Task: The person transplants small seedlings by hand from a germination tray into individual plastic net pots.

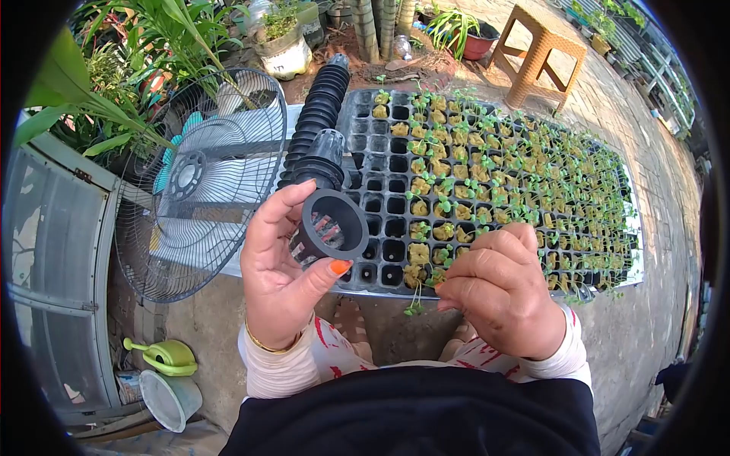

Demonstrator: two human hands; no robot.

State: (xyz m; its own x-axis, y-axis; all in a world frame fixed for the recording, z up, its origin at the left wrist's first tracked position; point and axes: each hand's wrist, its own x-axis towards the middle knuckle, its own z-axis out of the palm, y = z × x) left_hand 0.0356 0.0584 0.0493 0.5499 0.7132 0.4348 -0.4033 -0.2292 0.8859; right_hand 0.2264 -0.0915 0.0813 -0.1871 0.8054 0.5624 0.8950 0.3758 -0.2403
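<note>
Thumb and fingers of my left hand (281,266) grip a black net cup (354,228), its open mouth tilted toward me and its slotted sides showing light through. My right hand (506,292) is closed in a pinch above the near edge of the black seedling tray (380,291); what its fingertips hold, if anything, is hidden. Just left of those fingertips are a yellowish plug (415,274) and a green sprout (414,308) hanging over the tray's edge. Many tray cells hold similar plugs with seedlings (487,175), while the left columns are bare.
Stacked black net cups (319,102) lie beyond my left hand. Left of them a wire fan guard (198,182) rests on the table. A woven-look stool (540,57) stands at the back right. On the floor at left are a green watering can (169,357) and a bucket (169,401).
</note>
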